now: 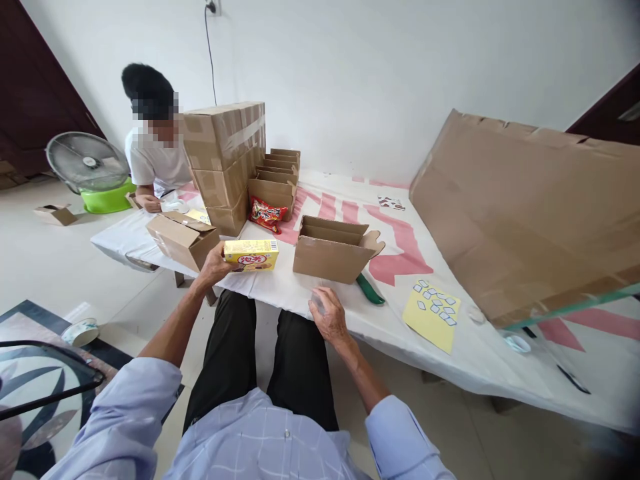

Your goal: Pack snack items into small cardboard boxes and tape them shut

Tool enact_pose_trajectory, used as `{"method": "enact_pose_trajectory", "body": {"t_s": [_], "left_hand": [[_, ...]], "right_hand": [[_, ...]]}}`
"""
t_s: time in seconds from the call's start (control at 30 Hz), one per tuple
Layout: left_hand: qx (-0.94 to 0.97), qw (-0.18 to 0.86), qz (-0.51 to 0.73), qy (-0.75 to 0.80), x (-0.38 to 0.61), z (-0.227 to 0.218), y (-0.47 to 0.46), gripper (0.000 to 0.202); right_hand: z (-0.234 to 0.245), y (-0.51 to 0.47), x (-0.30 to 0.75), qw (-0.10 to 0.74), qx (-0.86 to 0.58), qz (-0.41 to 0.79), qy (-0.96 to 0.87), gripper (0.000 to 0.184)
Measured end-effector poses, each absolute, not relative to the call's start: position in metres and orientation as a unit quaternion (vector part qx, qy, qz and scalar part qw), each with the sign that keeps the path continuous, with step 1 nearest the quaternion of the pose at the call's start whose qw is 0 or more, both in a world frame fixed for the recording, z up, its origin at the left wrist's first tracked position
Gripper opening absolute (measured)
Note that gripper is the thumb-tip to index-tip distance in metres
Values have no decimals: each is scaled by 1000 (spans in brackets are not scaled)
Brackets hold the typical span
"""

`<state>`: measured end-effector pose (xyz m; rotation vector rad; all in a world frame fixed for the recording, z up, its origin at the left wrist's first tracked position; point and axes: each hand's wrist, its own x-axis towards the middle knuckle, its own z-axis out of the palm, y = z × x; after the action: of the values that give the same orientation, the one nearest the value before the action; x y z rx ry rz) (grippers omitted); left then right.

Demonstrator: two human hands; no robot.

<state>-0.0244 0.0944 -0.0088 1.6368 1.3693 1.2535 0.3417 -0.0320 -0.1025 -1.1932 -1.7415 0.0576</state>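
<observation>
My left hand (216, 265) grips the left end of a small yellow carton (251, 255) with red lettering, held above the table edge. My right hand (330, 312) is by the table's front edge, its fingers curled together. A small greyish patch shows between its thumb and fingers, too unclear to name. Just beyond that hand stands an open cardboard box (325, 259) with raised flaps. A green-handled tool (371, 291) lies partly behind the box's right corner. Left of my left hand is a brown carton (181, 239). A red snack packet (267, 214) leans against open boxes farther back.
Stacked taped cartons (225, 167) rise at the back left, beside a row of open boxes (280, 167). A co-worker in white (159, 157) sits behind them. A yellow sticker sheet (433, 313) lies right; a large cardboard sheet (530, 213) leans there. A fan (89, 162) stands left.
</observation>
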Motion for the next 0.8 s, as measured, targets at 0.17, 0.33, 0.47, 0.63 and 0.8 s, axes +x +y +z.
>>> {"method": "enact_pose_trajectory", "body": {"t_s": [0.17, 0.33, 0.47, 0.63, 0.8], "left_hand": [[636, 328, 466, 520, -12, -17, 109, 66], [625, 361, 455, 521, -8, -31, 108, 66], [606, 391, 467, 512, -7, -41, 102, 75], [582, 401, 483, 516, -10, -52, 95, 84], [582, 396, 483, 520, -12, -57, 94, 85]], "right_hand": [[-101, -23, 374, 570, -551, -68, -606, 51], [-60, 8, 440, 606, -587, -94, -529, 86], [-28, 33, 472, 552, -560, -29, -617, 80], [-13, 41, 472, 501, -554, 14, -665, 41], [-12, 33, 461, 503, -545, -13, -670, 12]]}}
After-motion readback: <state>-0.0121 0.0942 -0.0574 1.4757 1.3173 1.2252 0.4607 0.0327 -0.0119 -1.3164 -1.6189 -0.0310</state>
